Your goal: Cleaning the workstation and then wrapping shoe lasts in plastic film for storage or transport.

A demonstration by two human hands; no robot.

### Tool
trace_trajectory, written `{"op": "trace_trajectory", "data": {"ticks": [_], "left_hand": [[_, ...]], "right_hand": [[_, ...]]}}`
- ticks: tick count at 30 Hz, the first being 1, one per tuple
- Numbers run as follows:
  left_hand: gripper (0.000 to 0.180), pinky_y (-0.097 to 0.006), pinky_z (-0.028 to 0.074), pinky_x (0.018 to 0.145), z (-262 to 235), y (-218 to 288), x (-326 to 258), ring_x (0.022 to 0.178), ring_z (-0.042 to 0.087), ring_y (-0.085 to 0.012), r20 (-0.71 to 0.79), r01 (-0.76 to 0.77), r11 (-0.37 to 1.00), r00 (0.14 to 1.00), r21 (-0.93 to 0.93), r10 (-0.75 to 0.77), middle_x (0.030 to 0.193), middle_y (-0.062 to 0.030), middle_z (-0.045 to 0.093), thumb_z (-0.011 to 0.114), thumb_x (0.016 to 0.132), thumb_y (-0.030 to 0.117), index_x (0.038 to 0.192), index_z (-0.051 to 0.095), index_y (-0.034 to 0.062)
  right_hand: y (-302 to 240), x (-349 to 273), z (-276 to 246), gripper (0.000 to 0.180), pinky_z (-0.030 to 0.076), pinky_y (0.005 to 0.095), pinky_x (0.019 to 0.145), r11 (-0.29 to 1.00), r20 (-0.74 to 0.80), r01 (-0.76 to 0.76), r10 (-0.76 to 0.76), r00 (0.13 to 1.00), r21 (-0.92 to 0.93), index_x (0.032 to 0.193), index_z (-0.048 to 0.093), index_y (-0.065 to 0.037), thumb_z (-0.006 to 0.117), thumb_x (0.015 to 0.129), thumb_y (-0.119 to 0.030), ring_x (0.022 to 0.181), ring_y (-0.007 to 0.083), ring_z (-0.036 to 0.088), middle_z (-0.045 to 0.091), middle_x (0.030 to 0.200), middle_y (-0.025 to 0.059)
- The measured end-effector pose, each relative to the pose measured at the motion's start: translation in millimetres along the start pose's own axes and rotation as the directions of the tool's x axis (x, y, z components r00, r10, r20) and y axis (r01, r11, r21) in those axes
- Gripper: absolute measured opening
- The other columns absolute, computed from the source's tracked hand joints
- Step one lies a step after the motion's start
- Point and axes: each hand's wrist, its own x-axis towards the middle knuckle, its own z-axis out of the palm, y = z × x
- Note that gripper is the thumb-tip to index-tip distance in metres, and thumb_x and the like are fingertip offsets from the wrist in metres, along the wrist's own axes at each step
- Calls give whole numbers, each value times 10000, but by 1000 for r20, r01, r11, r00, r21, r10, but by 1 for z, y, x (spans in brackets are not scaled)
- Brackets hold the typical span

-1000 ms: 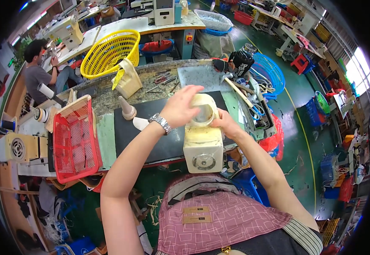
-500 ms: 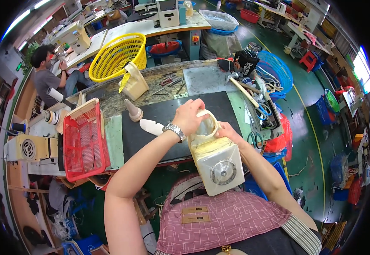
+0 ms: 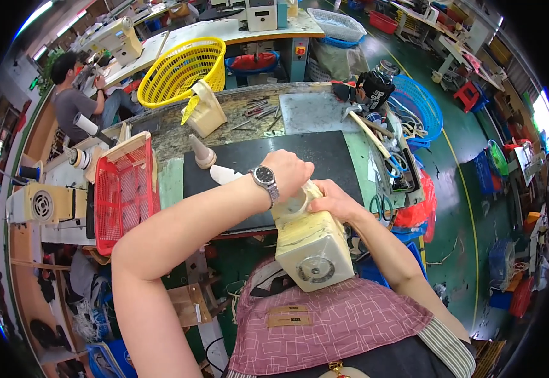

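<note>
**Both hands on a cream box at the table's near edge**

Our left hand (image 3: 290, 173), a watch on its wrist, is clenched over the top of a cream-coloured box (image 3: 311, 246) with a round dial on its front. Our right hand (image 3: 332, 200) has its fingers wrapped against the box's upper right side. The box hangs tilted at the near edge of the table (image 3: 173, 183), over a dark mat (image 3: 325, 157). A red basket (image 3: 123, 189) sits toward the left edge; a yellow basket (image 3: 180, 69) lies beyond the far edge.
</note>
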Motion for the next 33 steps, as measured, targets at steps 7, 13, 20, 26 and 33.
{"op": "trace_trajectory", "data": {"ticks": [7,13,20,26,33], "left_hand": [[317,-348,483,563,10,-13,-13,651,596,-263,-389,-70,996,917,59,88,730,-66,550,664,651,213,880,495,72],[332,-338,486,570,20,-6,-16,668,597,-250,-272,-40,990,959,133,76,725,-70,556,604,705,210,981,527,42],[381,-339,482,703,42,-17,-4,809,604,-266,-542,62,881,767,-470,-343,970,-116,607,616,683,130,1056,560,79],[429,-268,449,777,97,-16,47,890,583,-165,-30,-256,-185,657,-949,-753,1026,-89,603,506,703,-64,1104,558,79],[369,-264,461,764,136,-16,99,900,559,-144,109,-197,-272,585,-942,-803,1011,-91,586,507,760,-53,1120,516,26]], "right_hand": [[-6,8,-8,399,431,251,676,990,-14,22,-24,1000,-137,955,529,37,585,615,-164,725,123,538,574,823,59],[-9,10,-6,396,432,257,698,966,-53,34,-49,997,-257,951,537,26,593,613,-171,743,131,543,586,834,66],[-6,13,2,416,450,290,714,894,-357,135,-304,883,-428,964,550,5,607,607,-201,761,183,589,610,827,119],[25,32,-5,348,461,360,649,694,-463,84,-561,686,-715,833,550,-19,662,571,-218,711,290,591,592,742,160],[82,72,-50,305,440,395,600,507,-391,132,-782,485,-852,727,512,-27,693,555,-201,644,314,536,526,681,136]]}}
